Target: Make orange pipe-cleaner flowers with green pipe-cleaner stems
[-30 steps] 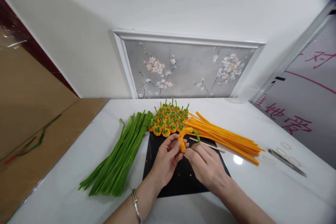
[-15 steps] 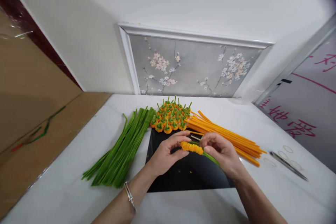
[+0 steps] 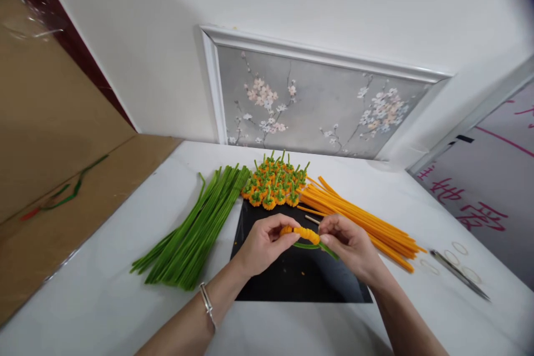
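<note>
Between thumb and fingers, my left hand (image 3: pixel 271 242) pinches one end of a coiled orange pipe cleaner (image 3: pixel 306 233). My right hand (image 3: pixel 346 245) closes on its other end, together with a green pipe cleaner (image 3: pixel 307 246) that bows below the coil and sticks out under the right thumb. Both hands hover over a black mat (image 3: pixel 292 283). A thin pale rod (image 3: pixel 312 219) lies on the mat near my right fingertips, its far end hidden behind them.
Finished orange pumpkins with green stems (image 3: pixel 275 181) cluster behind the mat. Green pipe cleaners (image 3: pixel 196 233) lie at left, orange pipe cleaners (image 3: pixel 362 211) at right. Tweezers (image 3: pixel 459 274) and several clear rings (image 3: pixel 451 257) rest far right. Cardboard (image 3: pixel 62 206) borders the table's left side.
The coil has tilted and shifted slightly, and its left end now sits deeper in my left fingers. The green pipe cleaner has swung from behind the coil to below it.
</note>
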Motion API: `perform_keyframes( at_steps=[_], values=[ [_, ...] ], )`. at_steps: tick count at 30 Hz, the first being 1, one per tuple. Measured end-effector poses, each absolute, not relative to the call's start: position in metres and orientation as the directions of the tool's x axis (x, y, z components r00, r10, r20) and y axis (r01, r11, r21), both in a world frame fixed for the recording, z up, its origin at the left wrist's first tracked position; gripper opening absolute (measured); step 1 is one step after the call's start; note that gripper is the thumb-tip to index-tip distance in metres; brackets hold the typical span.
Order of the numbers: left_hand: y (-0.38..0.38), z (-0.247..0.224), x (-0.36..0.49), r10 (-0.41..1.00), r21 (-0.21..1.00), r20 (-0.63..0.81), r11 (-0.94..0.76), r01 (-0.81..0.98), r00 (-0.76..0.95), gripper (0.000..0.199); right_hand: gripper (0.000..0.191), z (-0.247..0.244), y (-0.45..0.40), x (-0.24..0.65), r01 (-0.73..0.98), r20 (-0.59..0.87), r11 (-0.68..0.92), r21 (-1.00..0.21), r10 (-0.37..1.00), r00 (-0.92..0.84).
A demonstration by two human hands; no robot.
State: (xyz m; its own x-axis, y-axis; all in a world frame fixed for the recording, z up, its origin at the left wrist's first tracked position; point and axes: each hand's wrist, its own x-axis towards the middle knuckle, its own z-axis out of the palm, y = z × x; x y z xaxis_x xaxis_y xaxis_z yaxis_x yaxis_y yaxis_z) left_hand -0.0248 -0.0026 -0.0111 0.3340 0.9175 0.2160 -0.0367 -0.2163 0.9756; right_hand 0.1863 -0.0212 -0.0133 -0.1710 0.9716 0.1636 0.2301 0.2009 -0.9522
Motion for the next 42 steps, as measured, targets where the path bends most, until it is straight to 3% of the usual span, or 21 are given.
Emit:
perform_keyframes(
  at_steps=[4, 8, 13, 18, 22, 25, 28, 32, 42],
  values=[
    [-0.001, -0.014, -0.025, 0.92, 0.976, 0.208, -0.218, -0.007, 0.333, 0.013, 0.027, -0.016, -0.019, 0.184, 0.269, 0.147, 0.185, -0.945, 0.977, -0.156],
    [-0.002, -0.012, -0.023, 0.935, 0.988, 0.138, -0.108, -0.109, 0.325, 0.012, 0.03, -0.016, -0.017, 0.178, 0.136, 0.141, 0.154, -0.979, 0.985, -0.098],
    [-0.001, -0.016, -0.021, 0.962, 0.957, 0.053, 0.027, -0.288, 0.268, 0.015, 0.032, -0.015, -0.016, 0.172, -0.019, 0.053, 0.05, -0.999, 0.978, -0.2],
    [-0.001, -0.019, -0.022, 0.971, 0.965, 0.065, -0.002, -0.261, 0.231, 0.014, 0.032, -0.02, -0.017, 0.168, -0.057, 0.002, -0.008, -0.998, 0.985, -0.171],
    [-0.002, -0.016, -0.022, 0.964, 0.979, 0.087, -0.035, -0.201, 0.252, 0.014, 0.027, -0.021, -0.018, 0.17, 0.12, 0.172, 0.176, -0.977, 0.984, -0.044],
    [-0.001, -0.017, -0.023, 0.963, 0.976, 0.088, -0.033, -0.214, 0.255, 0.016, 0.025, -0.02, -0.017, 0.179, 0.308, 0.268, 0.3, -0.903, 0.953, -0.144],
    [0.0, -0.019, -0.024, 0.945, 0.985, 0.107, -0.058, -0.164, 0.308, 0.015, 0.027, -0.022, -0.016, 0.189, 0.398, 0.204, 0.294, -0.869, 0.946, -0.253],
    [0.002, -0.023, -0.026, 0.922, 0.994, 0.101, -0.079, -0.075, 0.373, 0.013, 0.023, -0.027, -0.013, 0.198, 0.424, 0.129, 0.227, -0.877, 0.961, -0.246],
    [0.001, -0.023, -0.023, 0.917, 0.999, 0.039, -0.044, 0.003, 0.397, 0.021, 0.007, -0.005, -0.02, 0.194, 0.593, 0.189, 0.376, -0.712, 0.916, -0.353]
  ],
)
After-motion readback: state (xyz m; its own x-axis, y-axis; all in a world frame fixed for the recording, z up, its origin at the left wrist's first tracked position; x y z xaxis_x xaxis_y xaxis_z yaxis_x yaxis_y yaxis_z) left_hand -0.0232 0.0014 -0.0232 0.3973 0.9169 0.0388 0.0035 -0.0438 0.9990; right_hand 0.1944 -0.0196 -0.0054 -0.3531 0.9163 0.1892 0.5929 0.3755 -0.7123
